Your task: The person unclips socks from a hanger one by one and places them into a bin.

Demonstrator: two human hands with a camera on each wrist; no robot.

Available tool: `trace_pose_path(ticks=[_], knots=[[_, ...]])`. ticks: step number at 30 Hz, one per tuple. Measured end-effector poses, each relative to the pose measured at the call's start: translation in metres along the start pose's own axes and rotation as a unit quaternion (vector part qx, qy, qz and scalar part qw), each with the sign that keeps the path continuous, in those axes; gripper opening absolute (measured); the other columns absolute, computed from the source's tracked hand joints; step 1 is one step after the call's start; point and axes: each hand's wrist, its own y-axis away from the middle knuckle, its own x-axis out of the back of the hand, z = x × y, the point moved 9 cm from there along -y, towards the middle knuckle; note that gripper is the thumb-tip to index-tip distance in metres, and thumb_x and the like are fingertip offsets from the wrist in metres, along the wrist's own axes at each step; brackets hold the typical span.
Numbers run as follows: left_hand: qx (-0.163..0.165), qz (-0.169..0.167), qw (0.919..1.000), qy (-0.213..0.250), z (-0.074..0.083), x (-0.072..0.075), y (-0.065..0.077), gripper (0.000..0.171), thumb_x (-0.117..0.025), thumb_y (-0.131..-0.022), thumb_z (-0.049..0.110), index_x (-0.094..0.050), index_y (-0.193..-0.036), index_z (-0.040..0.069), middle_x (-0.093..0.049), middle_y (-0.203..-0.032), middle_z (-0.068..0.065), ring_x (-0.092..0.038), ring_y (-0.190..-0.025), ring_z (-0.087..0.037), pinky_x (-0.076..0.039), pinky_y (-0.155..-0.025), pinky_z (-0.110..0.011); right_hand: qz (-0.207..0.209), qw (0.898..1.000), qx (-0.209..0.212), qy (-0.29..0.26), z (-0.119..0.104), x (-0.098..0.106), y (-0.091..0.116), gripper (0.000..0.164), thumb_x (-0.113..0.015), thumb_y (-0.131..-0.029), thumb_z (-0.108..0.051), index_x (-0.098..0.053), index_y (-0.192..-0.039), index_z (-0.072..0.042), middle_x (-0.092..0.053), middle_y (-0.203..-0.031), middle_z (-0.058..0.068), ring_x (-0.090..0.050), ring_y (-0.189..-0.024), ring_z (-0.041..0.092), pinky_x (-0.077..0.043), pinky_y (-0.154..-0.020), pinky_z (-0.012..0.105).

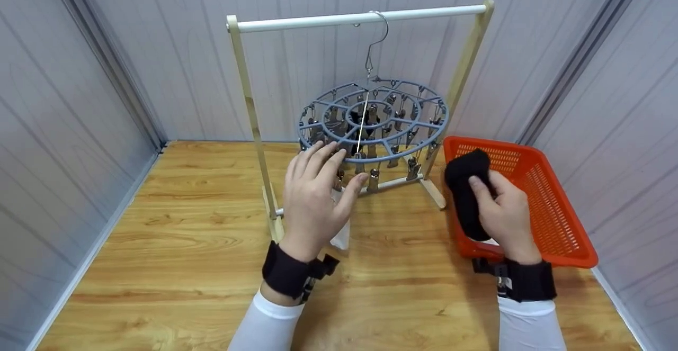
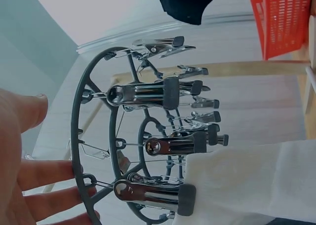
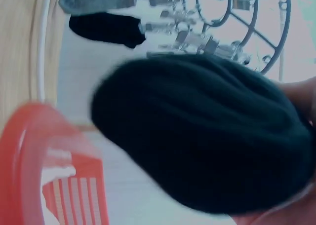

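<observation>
Black cloth (image 1: 462, 197), bunched thick, gripped between thumb and curled fingers of the right hand (image 1: 506, 213), raised by the left side of the orange basket (image 1: 564, 208). On the left hand (image 1: 318, 197), fingers loosely spread and thumb apart, placed at the near left rim of the round hanger (image 1: 378, 160), pinching nothing visible. Best to steady that rim lightly, being likely to swing from a single hook (image 1: 387, 29), and to square one cloth edge before offering it to a bare clip (image 1: 374, 180). Avoid brushing the white cloth (image 2: 247, 180) hanging nearby. Lift clear of the basket rim, then travel left, staying in front of the right post (image 1: 468, 65). Seems roomiest over the near tabletop (image 1: 159, 287); looks tighter behind, toward the wall (image 1: 318, 75)
</observation>
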Motion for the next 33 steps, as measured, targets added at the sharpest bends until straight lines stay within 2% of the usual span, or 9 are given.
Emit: trace_pose_path(ticks=[4,7,12,19,21,23,27,29,33], knots=[[0.004,-0.004,1.0,-0.002,-0.002,0.0,0.0,0.053,-0.074,-0.107,0.046,-0.077,-0.136,0.003,-0.072,-0.144,-0.017,-0.06,-0.143,-0.039,-0.04,-0.125,-0.061,0.038,0.999,-0.016,0.024,0.01,0.01,-0.002,0.022,-0.069,-0.112,-0.021,-0.078,-0.114,-0.001,-0.076,-0.096,0.015,-0.062,-0.079,0.005,-0.045,-0.073,0.021],[0.003,-0.004,1.0,-0.005,-0.002,-0.001,0.0,0.051,-0.073,-0.108,0.046,-0.077,-0.136,0.003,-0.073,-0.142,-0.016,-0.062,-0.141,-0.039,-0.04,-0.125,-0.062,0.043,0.997,-0.049,0.045,0.021,0.014,-0.002,0.026,-0.067,-0.113,-0.026,-0.076,-0.108,-0.002,-0.073,-0.092,0.016,-0.061,-0.08,0.012,-0.044,-0.073,0.024],[-0.001,-0.007,0.9999,-0.013,0.0,-0.002,0.0,0.051,-0.071,-0.109,0.047,-0.078,-0.135,0.003,-0.075,-0.141,-0.014,-0.063,-0.14,-0.037,-0.034,-0.129,-0.062,0.014,0.991,-0.103,0.08,0.041,0.013,-0.002,0.035,-0.059,-0.116,-0.035,-0.07,-0.109,-0.002,-0.068,-0.093,0.02,-0.063,-0.086,0.032,-0.043,-0.077,0.036],[-0.003,-0.015,0.9998,-0.014,0.002,-0.002,0.001,0.049,-0.071,-0.109,0.046,-0.078,-0.135,0.005,-0.075,-0.14,-0.013,-0.064,-0.14,-0.035,-0.033,-0.13,-0.063,-0.036,0.985,-0.124,0.111,0.056,0.003,-0.003,0.037,-0.053,-0.118,-0.035,-0.063,-0.109,-0.001,-0.064,-0.099,0.026,-0.064,-0.095,0.046,-0.044,-0.083,0.053],[-0.003,-0.016,0.9998,-0.012,0.002,-0.002,0.002,0.047,-0.071,-0.109,0.044,-0.078,-0.135,0.005,-0.075,-0.14,-0.013,-0.064,-0.139,-0.034,-0.034,-0.129,-0.063,-0.055,0.983,-0.129,0.115,0.058,0.0,-0.003,0.039,-0.051,-0.119,-0.035,-0.065,-0.118,0.002,-0.067,-0.107,0.029,-0.065,-0.099,0.049,-0.046,-0.085,0.055],[-0.005,-0.015,0.9998,-0.01,0.003,-0.002,0.002,0.046,-0.072,-0.109,0.043,-0.078,-0.134,0.004,-0.076,-0.139,-0.013,-0.065,-0.139,-0.034,-0.035,-0.129,-0.063,-0.084,0.979,-0.142,0.118,0.064,-0.004,-0.001,0.046,-0.048,-0.12,-0.036,-0.065,-0.134,0.004,-0.068,-0.117,0.032,-0.065,-0.103,0.049,-0.047,-0.087,0.055],[-0.007,-0.013,0.9999,-0.005,0.004,-0.002,0.002,0.044,-0.073,-0.109,0.04,-0.079,-0.133,0.004,-0.076,-0.138,-0.014,-0.065,-0.138,-0.034,-0.036,-0.129,-0.063,-0.139,0.968,-0.159,0.133,0.074,-0.011,0.004,0.056,-0.044,-0.121,-0.032,-0.05,-0.158,0.01,-0.059,-0.137,0.037,-0.062,-0.111,0.05,-0.048,-0.09,0.058],[-0.007,-0.013,0.9999,0.0,0.005,-0.002,0.002,0.044,-0.073,-0.109,0.04,-0.079,-0.132,0.003,-0.076,-0.138,-0.014,-0.066,-0.138,-0.034,-0.035,-0.129,-0.062,-0.148,0.964,-0.166,0.146,0.078,-0.012,0.006,0.056,-0.043,-0.121,-0.029,-0.047,-0.159,0.012,-0.054,-0.14,0.038,-0.06,-0.112,0.051,-0.048,-0.09,0.06],[-0.008,-0.012,0.9999,0.009,0.006,-0.002,0.001,0.043,-0.074,-0.108,0.039,-0.079,-0.132,0.003,-0.076,-0.137,-0.014,-0.066,-0.137,-0.034,-0.035,-0.13,-0.061,-0.121,0.961,-0.184,0.166,0.08,-0.007,0.004,0.056,-0.043,-0.121,-0.028,-0.047,-0.158,0.014,-0.048,-0.143,0.04,-0.054,-0.12,0.054,-0.046,-0.096,0.066]])
